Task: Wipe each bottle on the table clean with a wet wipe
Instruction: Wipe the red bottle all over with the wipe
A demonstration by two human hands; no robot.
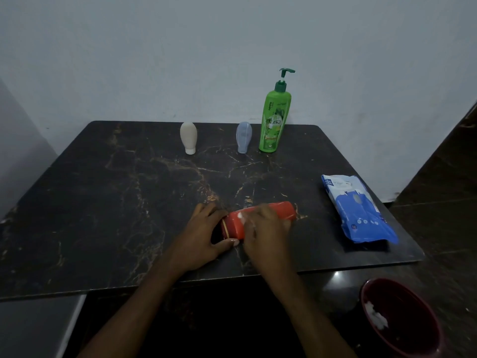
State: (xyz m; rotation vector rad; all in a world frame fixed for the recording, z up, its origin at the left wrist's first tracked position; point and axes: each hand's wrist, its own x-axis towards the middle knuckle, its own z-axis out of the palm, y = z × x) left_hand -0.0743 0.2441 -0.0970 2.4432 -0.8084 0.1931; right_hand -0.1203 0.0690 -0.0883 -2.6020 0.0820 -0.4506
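Observation:
A red bottle [281,211] lies on its side near the front of the dark marble table [103,202]. My left hand [204,236] grips its capped end. My right hand [265,228] presses a white wet wipe [242,217] onto the bottle's middle; most of the wipe is hidden under the fingers. At the back stand a beige squeeze bottle [188,137], a pale blue squeeze bottle [244,136] and a tall green pump bottle [275,117], all upright.
A blue and white wet-wipe pack [358,210] lies at the table's right side. A dark red bin [402,319] with used white wipes stands on the floor at the lower right. A wall is right behind the table.

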